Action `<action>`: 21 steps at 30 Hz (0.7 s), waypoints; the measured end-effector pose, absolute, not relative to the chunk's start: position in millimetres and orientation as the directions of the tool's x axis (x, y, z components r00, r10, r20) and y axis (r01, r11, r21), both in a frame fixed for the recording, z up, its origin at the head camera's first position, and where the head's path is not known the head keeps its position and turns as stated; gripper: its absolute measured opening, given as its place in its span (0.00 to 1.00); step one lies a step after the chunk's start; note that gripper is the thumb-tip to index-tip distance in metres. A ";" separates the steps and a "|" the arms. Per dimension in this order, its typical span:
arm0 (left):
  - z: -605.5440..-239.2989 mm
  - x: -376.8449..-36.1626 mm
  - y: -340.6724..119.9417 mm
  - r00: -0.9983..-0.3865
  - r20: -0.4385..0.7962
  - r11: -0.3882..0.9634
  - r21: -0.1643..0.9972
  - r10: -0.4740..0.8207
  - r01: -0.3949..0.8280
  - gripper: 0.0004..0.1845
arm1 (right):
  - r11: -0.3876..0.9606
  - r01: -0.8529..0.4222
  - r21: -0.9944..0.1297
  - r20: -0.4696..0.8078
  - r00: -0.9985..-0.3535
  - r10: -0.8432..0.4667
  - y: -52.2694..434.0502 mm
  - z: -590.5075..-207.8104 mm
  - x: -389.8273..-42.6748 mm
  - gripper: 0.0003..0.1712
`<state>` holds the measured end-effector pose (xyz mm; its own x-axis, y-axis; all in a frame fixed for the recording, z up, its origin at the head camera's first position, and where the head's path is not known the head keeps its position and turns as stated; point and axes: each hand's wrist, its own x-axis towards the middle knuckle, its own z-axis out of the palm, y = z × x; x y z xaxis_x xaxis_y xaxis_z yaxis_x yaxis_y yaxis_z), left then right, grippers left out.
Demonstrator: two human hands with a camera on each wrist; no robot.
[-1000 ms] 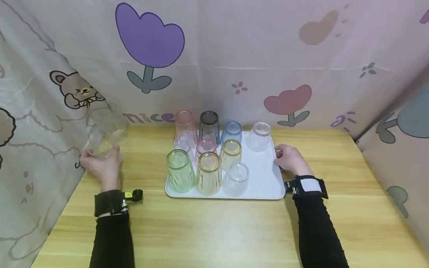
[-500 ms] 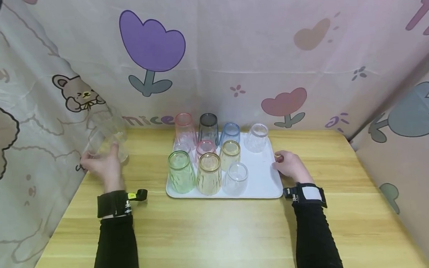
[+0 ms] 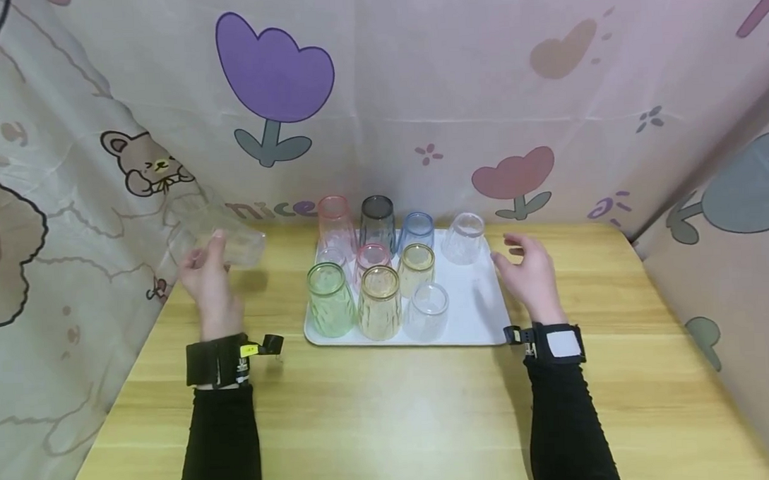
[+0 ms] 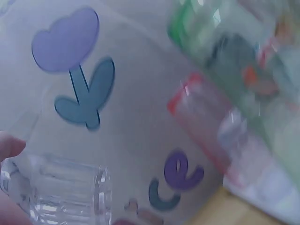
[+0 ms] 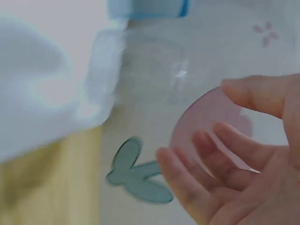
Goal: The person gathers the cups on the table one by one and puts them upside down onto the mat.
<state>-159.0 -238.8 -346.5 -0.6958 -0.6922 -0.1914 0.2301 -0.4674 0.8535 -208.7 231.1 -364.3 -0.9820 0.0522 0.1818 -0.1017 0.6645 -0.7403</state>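
My left hand (image 3: 211, 285) grips a clear glass (image 3: 243, 246) at the left, held tilted on its side above the table. In the left wrist view this clear glass (image 4: 70, 192) lies sideways by the fingertips. Faint transparent shapes show behind that hand; whether they are another glass I cannot tell. Beside the right edge of a white tray (image 3: 472, 314), my right hand (image 3: 531, 277) hovers with loosely bent fingers, holding nothing. Several glasses stand on the tray, among them a green glass (image 3: 331, 302), a yellow glass (image 3: 380, 304), a dark grey glass (image 3: 377, 222) and a clear glass (image 3: 428, 312).
A pink glass (image 3: 336, 224), a blue glass (image 3: 417, 232) and another clear glass (image 3: 464, 238) stand along the tray's back. The wooden table (image 3: 391, 416) meets a printed curtain (image 3: 404, 70) behind and at both sides.
My left hand has lifted and turned the clear glass, bringing it to the right. My right hand has let go of the tray's right edge and risen slightly.
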 end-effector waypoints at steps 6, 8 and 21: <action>-330.2 -153.8 -219.2 -0.805 -0.058 -0.553 0.756 -0.590 0.350 0.16 | 0.551 -0.258 -0.794 0.356 -0.931 0.076 204.8 -346.4 -198.2 0.25; -325.3 -149.9 -213.2 -0.834 -0.054 -0.590 0.732 -0.550 0.342 0.12 | 0.500 -0.313 -0.807 0.397 -0.915 0.069 195.3 -340.6 -192.8 0.25; -306.9 -132.8 -158.6 -0.963 0.099 -0.735 0.627 -0.252 0.257 0.12 | 0.145 -0.578 -0.803 0.566 -0.816 -0.116 129.9 -316.5 -158.3 0.29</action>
<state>-132.8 -158.6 -306.9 -0.9627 -0.2520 0.0988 0.2568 -0.7352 0.6273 -158.3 129.9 -316.5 -0.8160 -0.1164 0.5663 -0.5780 0.1449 -0.8031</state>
